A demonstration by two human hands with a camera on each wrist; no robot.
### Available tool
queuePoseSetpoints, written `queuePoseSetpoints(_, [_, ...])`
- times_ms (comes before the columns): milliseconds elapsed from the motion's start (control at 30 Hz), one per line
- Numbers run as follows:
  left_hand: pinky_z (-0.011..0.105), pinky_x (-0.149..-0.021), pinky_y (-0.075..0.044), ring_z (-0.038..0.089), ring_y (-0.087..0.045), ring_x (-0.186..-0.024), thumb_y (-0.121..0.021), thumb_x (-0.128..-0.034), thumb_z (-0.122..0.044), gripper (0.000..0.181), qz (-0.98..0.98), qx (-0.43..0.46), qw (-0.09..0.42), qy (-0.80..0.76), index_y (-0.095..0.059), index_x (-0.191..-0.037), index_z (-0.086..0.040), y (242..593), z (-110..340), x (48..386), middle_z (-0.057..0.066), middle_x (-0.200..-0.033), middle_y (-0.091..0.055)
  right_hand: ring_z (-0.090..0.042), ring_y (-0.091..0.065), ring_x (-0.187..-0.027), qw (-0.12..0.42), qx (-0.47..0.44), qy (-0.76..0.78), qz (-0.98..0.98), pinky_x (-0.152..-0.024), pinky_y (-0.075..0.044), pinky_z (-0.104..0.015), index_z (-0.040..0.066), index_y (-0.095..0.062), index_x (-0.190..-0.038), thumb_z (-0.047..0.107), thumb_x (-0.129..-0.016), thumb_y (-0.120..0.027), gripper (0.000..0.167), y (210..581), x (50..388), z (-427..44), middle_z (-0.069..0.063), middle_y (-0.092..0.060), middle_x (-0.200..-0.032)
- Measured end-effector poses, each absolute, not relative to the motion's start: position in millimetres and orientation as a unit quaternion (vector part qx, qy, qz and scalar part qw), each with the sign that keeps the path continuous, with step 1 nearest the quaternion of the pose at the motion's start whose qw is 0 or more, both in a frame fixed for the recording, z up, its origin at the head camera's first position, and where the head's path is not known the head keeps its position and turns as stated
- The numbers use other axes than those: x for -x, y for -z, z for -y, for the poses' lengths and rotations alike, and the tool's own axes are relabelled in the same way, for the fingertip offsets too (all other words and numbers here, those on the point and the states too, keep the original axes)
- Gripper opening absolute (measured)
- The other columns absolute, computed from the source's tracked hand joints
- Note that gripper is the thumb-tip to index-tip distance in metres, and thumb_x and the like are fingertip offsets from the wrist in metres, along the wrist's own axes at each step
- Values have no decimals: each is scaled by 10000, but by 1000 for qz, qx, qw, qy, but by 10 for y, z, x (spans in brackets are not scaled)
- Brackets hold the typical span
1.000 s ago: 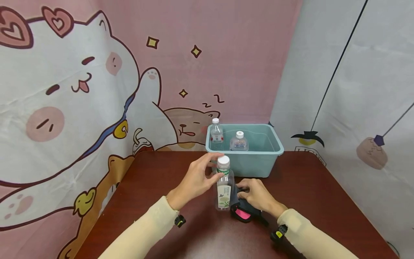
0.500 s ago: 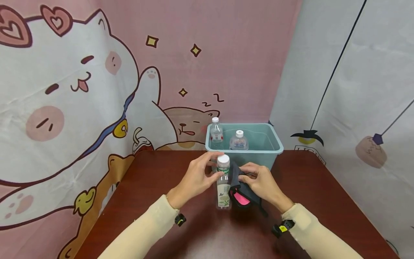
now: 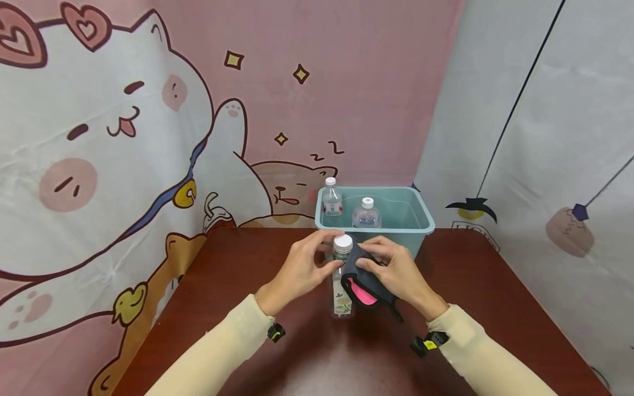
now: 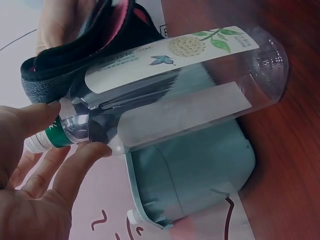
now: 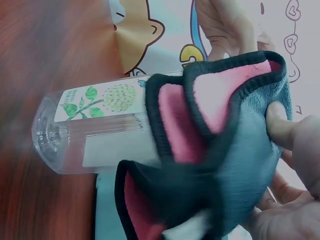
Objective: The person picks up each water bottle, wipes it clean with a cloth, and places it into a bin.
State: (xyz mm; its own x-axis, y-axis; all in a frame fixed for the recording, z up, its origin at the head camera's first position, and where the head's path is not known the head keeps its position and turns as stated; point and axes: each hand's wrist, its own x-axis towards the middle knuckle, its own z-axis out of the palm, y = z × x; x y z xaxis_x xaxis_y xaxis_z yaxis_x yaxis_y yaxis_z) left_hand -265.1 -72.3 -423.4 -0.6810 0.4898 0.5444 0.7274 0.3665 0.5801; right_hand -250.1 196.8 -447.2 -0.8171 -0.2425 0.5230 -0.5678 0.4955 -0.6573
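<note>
A clear plastic bottle (image 3: pixel 342 301) with a white cap and a plant-printed label stands upright on the table. My left hand (image 3: pixel 301 270) grips its neck between thumb and fingers, just below the cap. Beside it, my right hand (image 3: pixel 402 275) pinches a dark grey cloth piece (image 3: pixel 367 279) with black trim and pink lining. The cloth is folded over and lies against the bottle's right side, hiding part of the label in the head view. Its folds (image 5: pixel 175 120) show pink inside in the right wrist view, where the lower part is blurred.
A light blue bin (image 3: pixel 418 230) stands behind the hands on the brown table (image 3: pixel 238 275). Inside it are a clear bottle (image 3: pixel 332 201) at the left and another capped bottle (image 3: pixel 367 216) near the front. A printed curtain (image 3: pixel 386 82) hangs behind the table.
My right hand has lifted the cloth and brought it up and left against the bottle, overlapping its upper right side. The left hand keeps its grip on the bottle's neck.
</note>
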Motion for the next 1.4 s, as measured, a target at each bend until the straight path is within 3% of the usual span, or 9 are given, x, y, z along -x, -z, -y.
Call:
queuePoseSetpoints(100, [354,-821,-735,296,-877,-1143,-943,-990,-70,685,815,371,141,421,-627,-1595,-131,4227,727,2655,118,-1398,-789,-216,-771,-1170,171,-238,-433,853,-939,-670,-310,112,-837,-1435,203,-1011,-925,442,4490,2516,-1953,-60,-799,-1366])
queuePoseSetpoints(200, [360,-843,-737,298,-875,-1146,-940,-996,-75,675,816,372,139,420,-626,-1591,-135,4224,729,2654,120,-1401,-789,-269,-784,-1271,150,-236,-432,857,-1048,-702,-465,91,-799,-1488,209,-1019,-913,497,4509,2529,-1936,-77,-781,-1425])
queuePoseSetpoints(300, [353,-891,-734,293,-874,-1152,-940,-997,-81,672,816,372,137,420,-628,-1589,-137,4221,730,2646,119,-1398,-789,-293,-789,-1306,140,-241,-427,860,-1083,-683,-538,74,-799,-1482,191,-1013,-907,496,4525,2535,-1935,-79,-781,-1422])
queuePoseSetpoints(433, [342,-906,-733,297,-873,-1155,-940,-993,-70,677,816,371,136,422,-630,-1592,-135,4222,732,2633,119,-1392,-790,-203,-794,-1145,156,-247,-408,865,-971,-714,-414,86,-867,-1365,179,-958,-945,425,4547,2548,-1967,-26,-816,-1291])
queuePoseSetpoints(533, [362,-905,-738,306,-871,-1156,-938,-994,-65,676,815,371,136,424,-629,-1591,-139,4231,730,2634,120,-1386,-791,-116,-751,-992,165,-245,-406,865,-855,-668,-274,101,-904,-1277,157,-936,-970,352,4583,2561,-2018,6,-828,-1167])
queuePoseSetpoints(633, [332,-908,-731,295,-867,-1164,-933,-1000,-70,665,815,371,133,425,-631,-1588,-142,4237,727,2645,112,-1393,-790,-74,-722,-913,162,-245,-407,865,-788,-627,-222,122,-923,-1209,123,-935,-977,279,4640,2572,-2071,29,-834,-1088])
queuePoseSetpoints(833, [366,-909,-738,284,-856,-1186,-924,-1012,-78,653,816,370,131,424,-627,-1591,-138,4236,725,2657,100,-1417,-783,-59,-746,-960,123,-245,-373,886,-823,-652,-249,131,-928,-1191,83,-915,-994,288,4863,2599,-2122,82,-852,-1070])
queuePoseSetpoints(1133, [289,-967,-710,267,-849,-1204,-928,-1008,-79,662,819,367,131,422,-624,-1592,-144,4237,717,2659,91,-1422,-783,-216,-845,-1036,99,-282,-315,901,-877,-712,-374,65,-923,-1159,61,-888,-1008,285,5151,2662,-2117,-12,-896,-1110])
queuePoseSetpoints(1400, [309,-829,-723,293,-854,-1207,-930,-1006,-83,676,821,360,131,423,-621,-1601,-162,4248,719,2642,97,-1441,-778,-229,-836,-1023,59,-301,-255,917,-839,-705,-382,-6,-894,-1118,76,-896,-1006,262,5277,2651,-2034,-119,-874,-1086])
